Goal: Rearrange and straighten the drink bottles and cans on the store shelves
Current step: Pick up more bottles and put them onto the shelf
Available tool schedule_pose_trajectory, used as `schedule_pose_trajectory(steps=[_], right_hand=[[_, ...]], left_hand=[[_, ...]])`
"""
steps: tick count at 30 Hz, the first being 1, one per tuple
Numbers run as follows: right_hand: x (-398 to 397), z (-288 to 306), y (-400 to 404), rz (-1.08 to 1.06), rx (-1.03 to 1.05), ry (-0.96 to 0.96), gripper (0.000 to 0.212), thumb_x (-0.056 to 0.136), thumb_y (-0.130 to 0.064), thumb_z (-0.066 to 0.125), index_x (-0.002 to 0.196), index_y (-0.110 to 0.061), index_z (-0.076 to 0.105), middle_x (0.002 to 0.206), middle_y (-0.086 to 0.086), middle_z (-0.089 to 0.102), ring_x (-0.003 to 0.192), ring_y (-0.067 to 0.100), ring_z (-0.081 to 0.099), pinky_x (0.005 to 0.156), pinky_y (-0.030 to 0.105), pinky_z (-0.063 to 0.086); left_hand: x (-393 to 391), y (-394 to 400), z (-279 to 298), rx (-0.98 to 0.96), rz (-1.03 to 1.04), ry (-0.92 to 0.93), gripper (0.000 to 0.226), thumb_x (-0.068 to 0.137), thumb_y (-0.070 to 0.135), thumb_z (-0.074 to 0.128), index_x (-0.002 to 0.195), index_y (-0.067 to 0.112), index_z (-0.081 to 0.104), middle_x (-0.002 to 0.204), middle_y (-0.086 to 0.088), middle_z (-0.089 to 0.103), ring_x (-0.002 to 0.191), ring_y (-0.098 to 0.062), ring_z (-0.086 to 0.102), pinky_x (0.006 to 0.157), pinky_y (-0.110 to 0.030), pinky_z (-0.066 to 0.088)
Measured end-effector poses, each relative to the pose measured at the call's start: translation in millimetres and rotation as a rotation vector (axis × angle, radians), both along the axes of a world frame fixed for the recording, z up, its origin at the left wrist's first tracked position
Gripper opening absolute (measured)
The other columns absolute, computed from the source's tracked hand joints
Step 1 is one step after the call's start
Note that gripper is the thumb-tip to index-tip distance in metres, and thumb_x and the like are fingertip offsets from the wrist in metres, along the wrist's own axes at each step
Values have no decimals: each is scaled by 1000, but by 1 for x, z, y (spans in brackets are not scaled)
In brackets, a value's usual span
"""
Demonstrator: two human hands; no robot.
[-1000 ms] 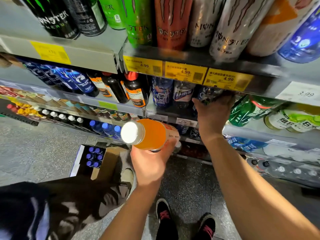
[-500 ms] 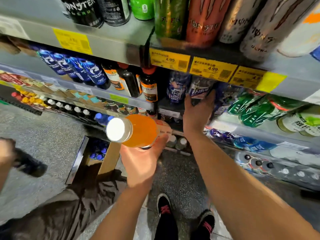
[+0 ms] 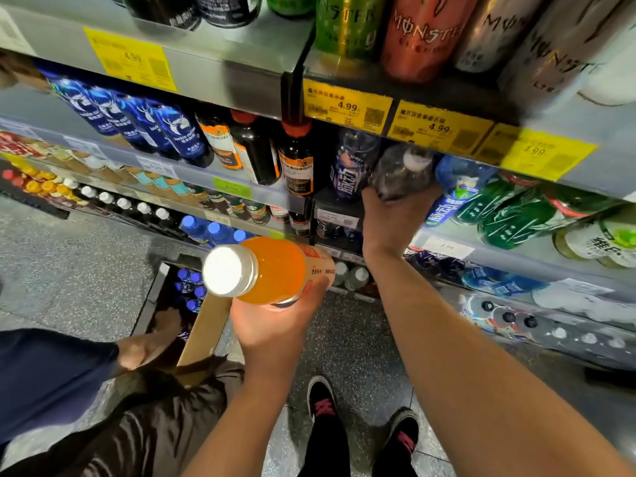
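My left hand (image 3: pixel 275 325) grips an orange drink bottle (image 3: pixel 272 270) with a white cap, held on its side in front of the shelves, cap pointing left. My right hand (image 3: pixel 392 218) reaches into the second shelf and holds a dark, clear bottle (image 3: pixel 402 170) with a pale cap, tilted toward me. A purple-labelled bottle (image 3: pixel 351 166) stands just left of it, a blue-labelled bottle (image 3: pixel 454 191) just right. Green bottles (image 3: pixel 509 211) lean further right. Monster cans (image 3: pixel 420 32) line the top shelf.
Another person crouches at the lower left, a hand (image 3: pixel 165 328) in a cardboard box (image 3: pixel 203 332) of blue-capped bottles on the floor. Dark bottles (image 3: pixel 254 149) and blue cans (image 3: pixel 137 122) fill the shelf to the left. My shoes (image 3: pixel 323 401) stand on speckled floor.
My right hand has drawn the dark clear bottle forward and tilted it out from the shelf. The orange bottle stays in my left hand. The other person has leaned into the box.
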State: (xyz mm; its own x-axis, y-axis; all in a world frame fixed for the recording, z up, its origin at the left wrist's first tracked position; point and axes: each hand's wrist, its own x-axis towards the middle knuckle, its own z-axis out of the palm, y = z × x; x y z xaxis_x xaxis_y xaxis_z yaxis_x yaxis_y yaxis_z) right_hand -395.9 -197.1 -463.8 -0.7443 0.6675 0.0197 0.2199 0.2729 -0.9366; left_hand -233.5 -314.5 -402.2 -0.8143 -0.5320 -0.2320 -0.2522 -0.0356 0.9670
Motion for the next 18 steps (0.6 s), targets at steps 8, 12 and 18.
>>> schedule_pose_trajectory(steps=[8, 12, 18], right_hand=[[63, 26, 22, 92, -113, -67, 90, 70, -18, 85, 141, -7, 32, 124, 8, 59, 111, 21, 59, 96, 32, 50], [106, 76, 51, 70, -159, -25, 77, 69, -12, 87, 129, -20, 40, 110, -10, 59, 99, -2, 60, 78, 0, 41], [174, 152, 112, -35, -255, -3, 69, 64, -4, 90, 108, -35, 47, 96, -8, 65, 74, -17, 62, 63, 0, 45]], left_hand=[[-6, 12, 28, -89, -58, -20, 59, 63, 25, 96, 114, 25, 66, 100, 14, 76, 99, -8, 71, 90, -31, 57], [-13, 32, 70, -83, -144, 22, 33, 69, 4, 88, 85, 20, 65, 67, 25, 71, 63, 9, 65, 64, -10, 48], [-18, 85, 120, 8, -328, 15, 77, 39, 73, 85, 95, 21, 73, 92, 13, 77, 92, -5, 71, 96, -35, 53]])
